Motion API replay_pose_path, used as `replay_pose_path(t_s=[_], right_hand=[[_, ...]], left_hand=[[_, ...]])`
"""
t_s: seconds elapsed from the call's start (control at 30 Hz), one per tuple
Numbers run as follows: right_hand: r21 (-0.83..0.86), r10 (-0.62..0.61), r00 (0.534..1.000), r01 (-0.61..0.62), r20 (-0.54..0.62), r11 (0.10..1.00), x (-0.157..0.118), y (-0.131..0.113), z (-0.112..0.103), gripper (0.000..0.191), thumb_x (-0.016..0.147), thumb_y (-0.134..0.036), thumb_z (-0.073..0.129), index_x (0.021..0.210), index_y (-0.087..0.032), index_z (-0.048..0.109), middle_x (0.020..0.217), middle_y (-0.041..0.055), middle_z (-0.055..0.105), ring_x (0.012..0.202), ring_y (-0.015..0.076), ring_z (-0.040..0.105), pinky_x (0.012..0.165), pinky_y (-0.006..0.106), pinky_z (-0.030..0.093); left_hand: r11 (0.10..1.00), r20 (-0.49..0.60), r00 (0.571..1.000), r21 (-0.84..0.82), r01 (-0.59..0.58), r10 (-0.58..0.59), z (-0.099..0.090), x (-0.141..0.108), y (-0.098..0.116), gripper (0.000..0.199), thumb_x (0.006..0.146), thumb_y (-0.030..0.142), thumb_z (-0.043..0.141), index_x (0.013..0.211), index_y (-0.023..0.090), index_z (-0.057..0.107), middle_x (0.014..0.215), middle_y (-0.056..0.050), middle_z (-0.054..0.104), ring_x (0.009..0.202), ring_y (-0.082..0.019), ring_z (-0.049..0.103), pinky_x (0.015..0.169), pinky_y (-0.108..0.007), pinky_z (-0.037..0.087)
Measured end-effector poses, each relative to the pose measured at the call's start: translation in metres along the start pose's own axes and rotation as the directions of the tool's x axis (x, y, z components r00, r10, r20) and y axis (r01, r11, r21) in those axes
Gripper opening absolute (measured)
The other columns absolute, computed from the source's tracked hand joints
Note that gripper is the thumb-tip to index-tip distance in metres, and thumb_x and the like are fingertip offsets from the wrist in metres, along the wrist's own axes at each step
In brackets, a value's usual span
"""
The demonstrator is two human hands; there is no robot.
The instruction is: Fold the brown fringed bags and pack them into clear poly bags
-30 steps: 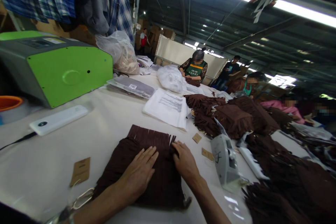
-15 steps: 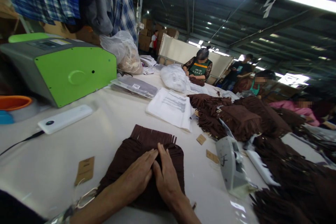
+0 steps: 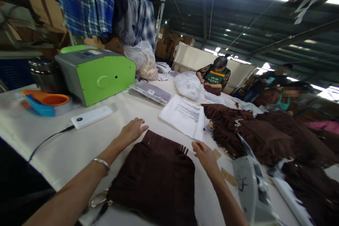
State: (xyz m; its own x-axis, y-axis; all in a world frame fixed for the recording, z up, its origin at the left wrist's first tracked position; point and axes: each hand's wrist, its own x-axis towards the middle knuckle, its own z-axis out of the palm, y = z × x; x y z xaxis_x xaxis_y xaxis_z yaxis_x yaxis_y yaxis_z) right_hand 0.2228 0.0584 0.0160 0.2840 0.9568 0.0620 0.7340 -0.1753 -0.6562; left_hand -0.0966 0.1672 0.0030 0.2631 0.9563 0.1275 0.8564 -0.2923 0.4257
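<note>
A dark brown fringed bag (image 3: pixel 159 180) lies flat on the table, its fringe strip spread at the far end. A metal ring clasp (image 3: pixel 98 199) sits at its near left corner. My left hand (image 3: pixel 132 130) hovers just past the far left corner of the bag, thumb and fingers apart, with nothing in it. Off the far right corner is my right hand (image 3: pixel 203 151), fingers loosely bent and apart from each other, holding nothing I can see. A metal bangle (image 3: pixel 102 164) circles my left wrist.
A green and grey machine (image 3: pixel 106 77) and a white power bank (image 3: pixel 91 117) stand to the left. White printed plastic bags (image 3: pixel 182 114) lie beyond. On the right are a tape dispenser (image 3: pixel 251 187) and piled brown fringed bags (image 3: pixel 265 137). A co-worker (image 3: pixel 215 74) works across the table.
My hands were together, flat on the fringed bag; now they are lifted apart, one to each side of its far end. The camera view has turned left.
</note>
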Motion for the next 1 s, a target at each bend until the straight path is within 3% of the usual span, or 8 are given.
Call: replay_pose_path(t_s=[0.13,0.3,0.43,0.63,0.8,0.93,1.0], right_hand=[[-0.161,-0.063,0.995,0.075,0.078,0.984,0.039,0.003,0.021,0.040,0.083,-0.052,0.056,0.095,-0.015,0.066,0.089,0.0111,0.070,0.086,0.0275,0.066,0.077,0.038,0.048],[-0.320,-0.218,0.960,0.265,0.175,0.910,0.044,-0.014,0.061,0.043,0.079,-0.062,0.062,0.090,-0.020,0.059,0.098,0.0089,0.065,0.096,0.0299,0.062,0.074,0.035,0.044],[-0.423,-0.399,0.863,0.502,0.311,0.755,0.047,-0.014,0.076,0.044,0.090,-0.062,0.050,0.098,-0.019,0.054,0.094,0.0080,0.067,0.078,0.0258,0.066,0.062,0.031,0.042],[-0.276,-0.531,0.738,0.659,0.416,0.700,0.053,-0.016,0.072,0.014,0.096,-0.037,0.052,0.103,-0.028,0.059,0.091,-0.0029,0.073,0.078,0.0179,0.068,0.064,0.024,0.041],[-0.222,-0.620,0.660,0.739,0.424,0.636,0.024,-0.029,0.048,0.015,0.097,-0.034,0.050,0.099,-0.027,0.062,0.089,-0.0032,0.072,0.078,0.0146,0.066,0.067,0.022,0.041],[-0.275,-0.745,0.508,0.861,0.433,0.427,-0.029,-0.031,0.039,0.021,0.100,-0.031,0.044,0.087,-0.021,0.057,0.076,-0.0008,0.065,0.065,0.0143,0.059,0.059,0.025,0.036],[-0.288,-0.760,0.476,0.878,0.444,0.381,-0.056,-0.030,0.041,0.018,0.099,-0.025,0.045,0.084,-0.021,0.055,0.073,-0.0013,0.062,0.063,0.0147,0.056,0.059,0.027,0.035]], left_hand=[[0.987,0.084,0.987,0.080,-0.140,0.134,0.020,0.021,0.012,0.040,0.092,0.054,0.043,0.105,0.021,0.061,0.104,-0.009,0.062,0.098,-0.025,0.060,0.082,-0.036,0.049],[0.898,0.195,0.905,0.164,-0.409,0.377,0.040,0.031,0.028,0.046,0.088,0.063,0.048,0.105,0.020,0.056,0.107,-0.010,0.059,0.101,-0.028,0.058,0.080,-0.037,0.050],[0.804,0.287,0.796,0.121,-0.582,0.532,0.047,0.041,0.032,0.047,0.086,0.061,0.056,0.108,0.020,0.054,0.101,-0.008,0.062,0.083,-0.024,0.065,0.070,-0.032,0.050],[0.688,0.314,0.649,-0.019,-0.725,0.693,0.048,0.044,0.044,0.018,0.088,0.026,0.061,0.106,0.027,0.058,0.087,0.003,0.071,0.077,-0.018,0.069,0.068,-0.024,0.048],[0.619,0.245,0.589,-0.064,-0.783,0.770,0.029,0.013,0.050,0.009,0.091,0.023,0.058,0.099,0.026,0.060,0.088,0.004,0.071,0.076,-0.015,0.067,0.065,-0.022,0.047],[0.441,0.182,0.455,0.117,-0.890,0.871,0.012,-0.032,0.045,0.011,0.095,0.023,0.050,0.088,0.022,0.057,0.077,0.001,0.063,0.059,-0.015,0.057,0.047,-0.025,0.037],[0.364,0.180,0.395,0.178,-0.914,0.901,0.009,-0.053,0.040,0.013,0.095,0.021,0.049,0.085,0.021,0.056,0.073,0.000,0.060,0.058,-0.015,0.054,0.045,-0.027,0.034]])
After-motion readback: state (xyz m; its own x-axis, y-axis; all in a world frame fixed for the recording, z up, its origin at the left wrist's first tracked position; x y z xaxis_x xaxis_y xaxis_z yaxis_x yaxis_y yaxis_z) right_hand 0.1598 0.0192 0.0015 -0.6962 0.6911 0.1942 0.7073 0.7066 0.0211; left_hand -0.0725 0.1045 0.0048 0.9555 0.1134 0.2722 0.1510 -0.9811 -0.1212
